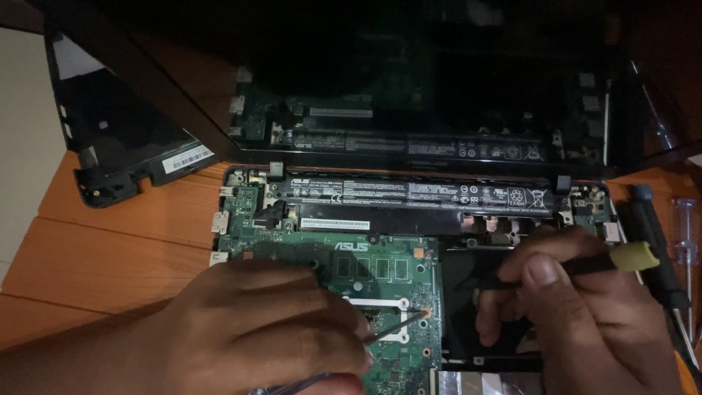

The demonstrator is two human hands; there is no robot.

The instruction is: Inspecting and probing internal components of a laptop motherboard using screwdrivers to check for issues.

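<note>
Left hand [274,329] curled low over the green laptop circuit board [380,274], pinching a thin clear-handled metal probe [398,327] whose tip reaches the silver bracket frame [380,316] just ahead of the fingertips; angled flat, likely to steady or pry at a small part there. Right hand [578,307] closed around a black screwdriver with a yellow end cap [585,268], shaft lying across the dark empty bay to that hand's left, tip toward the board's centre. Beyond both hands, a long black battery bar [409,196] set along the open laptop's far edge, hinged black lid [439,80] tilted up behind. To the right hand's outer side, spare screwdrivers [669,256] lying close by, seemingly kept within reach. Far left, a detached black plastic cover panel [117,139] resting apart. Underneath, an orange-brown wooden slatted table [110,249]; dim room, pale floor [22,146] at the left edge.
</note>
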